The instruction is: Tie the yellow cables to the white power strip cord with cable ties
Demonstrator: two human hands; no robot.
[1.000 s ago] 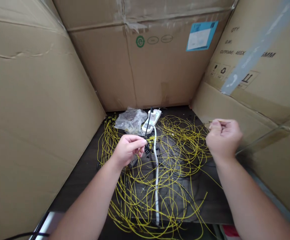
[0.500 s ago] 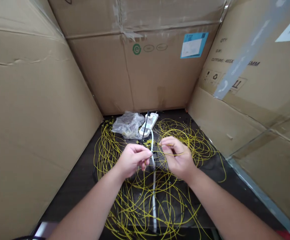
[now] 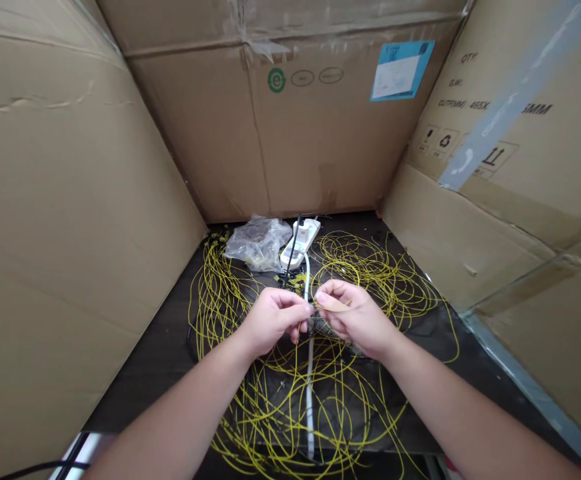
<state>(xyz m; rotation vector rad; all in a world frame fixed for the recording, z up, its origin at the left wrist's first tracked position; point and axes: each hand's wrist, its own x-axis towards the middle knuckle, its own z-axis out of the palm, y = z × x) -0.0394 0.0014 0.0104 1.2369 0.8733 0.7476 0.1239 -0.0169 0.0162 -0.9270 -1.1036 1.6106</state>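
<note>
Over on the left, the counter (image 3: pixel 157 367) is closed in by a big cardboard panel (image 3: pixel 70 233), kinda creased near the top. Just beside that, a messy bunch of yellow wires (image 3: pixel 205 287) is strewn down the counter, loops crossing all over the place toward the front edge. Further back, a crumpled clear plastic bag (image 3: pixel 257 243) is parked against the back panel side, right by the power strip. In front of it, the left hand (image 3: pixel 275 323) is held nearly closed, with a thin yellow wire (image 3: pixel 297 363) pinched between thumb and fingers and left dangling below. The white power strip (image 3: pixel 301 245) is crossed by a black cable, and a white cable (image 3: pixel 310 413) is run from it toward the front, partly hidden by the hands. The right hand (image 3: pixel 354 317) is also curled into a pinch, fingertips right by the left's, with a bit of yellow wire gripped; whether it's the same strand can't be told. Behind it, more yellow loops (image 3: pixel 395 280) are spread out. Far right, another cardboard panel (image 3: pixel 470 227) is crossed by grey tape (image 3: pixel 513 100).
</note>
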